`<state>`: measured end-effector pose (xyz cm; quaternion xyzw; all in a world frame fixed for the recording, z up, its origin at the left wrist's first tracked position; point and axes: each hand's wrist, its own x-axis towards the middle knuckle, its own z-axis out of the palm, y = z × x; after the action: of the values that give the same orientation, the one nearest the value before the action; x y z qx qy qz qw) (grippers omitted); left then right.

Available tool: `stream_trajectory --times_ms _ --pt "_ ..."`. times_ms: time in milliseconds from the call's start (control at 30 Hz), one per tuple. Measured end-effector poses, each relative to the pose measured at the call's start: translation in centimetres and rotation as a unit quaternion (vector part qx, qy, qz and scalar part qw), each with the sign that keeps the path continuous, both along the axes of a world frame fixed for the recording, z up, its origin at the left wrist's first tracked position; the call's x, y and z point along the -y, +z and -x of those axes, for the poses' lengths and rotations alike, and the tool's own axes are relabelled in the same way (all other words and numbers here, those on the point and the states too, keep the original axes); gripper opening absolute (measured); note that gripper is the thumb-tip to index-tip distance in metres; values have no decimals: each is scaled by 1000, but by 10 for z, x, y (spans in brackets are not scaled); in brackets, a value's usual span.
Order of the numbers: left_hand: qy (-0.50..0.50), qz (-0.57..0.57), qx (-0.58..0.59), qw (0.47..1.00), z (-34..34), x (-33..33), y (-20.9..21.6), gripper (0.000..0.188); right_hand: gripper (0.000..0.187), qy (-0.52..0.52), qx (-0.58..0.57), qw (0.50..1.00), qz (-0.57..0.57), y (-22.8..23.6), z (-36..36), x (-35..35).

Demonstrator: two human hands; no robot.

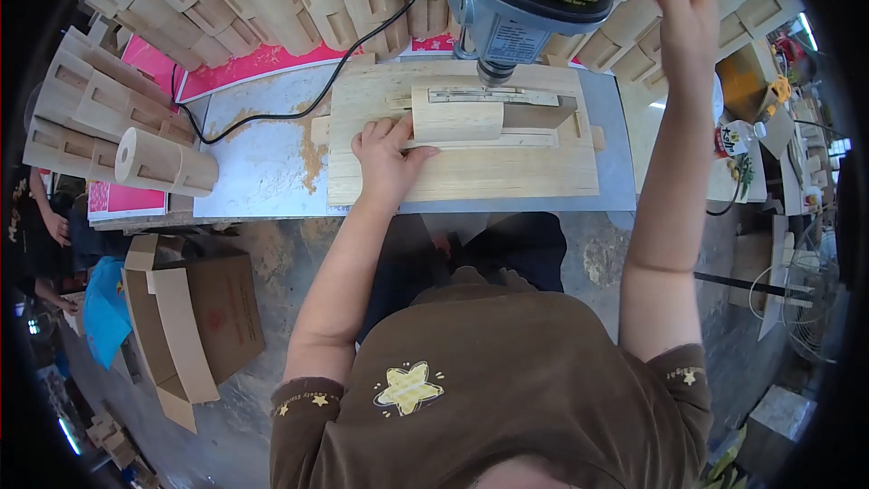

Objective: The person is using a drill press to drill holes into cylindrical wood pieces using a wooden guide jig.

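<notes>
My left hand [387, 161] is closed around the left end of a pale wooden cylinder [457, 119], its thumb along the near side. The cylinder lies sideways in a slotted wooden jig [507, 183] on the bench. Above it hangs the chuck [495, 72] of a grey and black drill press [534, 0], apart from the wood. I cannot make out a bit in the chuck. My right hand [685, 4] is raised beside the drill press's right side, with its fingers bent and apart. Nothing shows in it, though the picture's upper edge cuts off part of the fingers.
Stacked wooden cylinders with cut slots [262, 0] line the back of the bench, and one cylinder [166, 161] lies at the left. A black cable [272, 116] loops across the bench [262, 190]. On the floor stands an open cardboard box [222, 308]. Another person's hand [56, 228] shows far left.
</notes>
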<state>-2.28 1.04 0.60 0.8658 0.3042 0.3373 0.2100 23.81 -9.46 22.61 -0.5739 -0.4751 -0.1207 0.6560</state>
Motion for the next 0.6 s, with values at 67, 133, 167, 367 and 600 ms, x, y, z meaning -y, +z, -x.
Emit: stream_trajectory --times_ms 67,133,167,367,600 --pt "1 -1 -4 1000 2 -2 -3 52 26 45 19 996 72 16 -4 -21" --pt "3 -1 -7 1000 3 -3 -5 51 34 90 40 984 146 27 14 -30" --pt "6 1 -9 1000 4 -3 -6 51 32 21 47 984 172 33 40 -26" --pt "-1 8 -11 1000 2 -1 -2 51 20 -185 208 928 249 16 57 28" --pt "5 8 -18 1000 4 -2 -3 52 12 -138 159 963 167 -54 92 56"
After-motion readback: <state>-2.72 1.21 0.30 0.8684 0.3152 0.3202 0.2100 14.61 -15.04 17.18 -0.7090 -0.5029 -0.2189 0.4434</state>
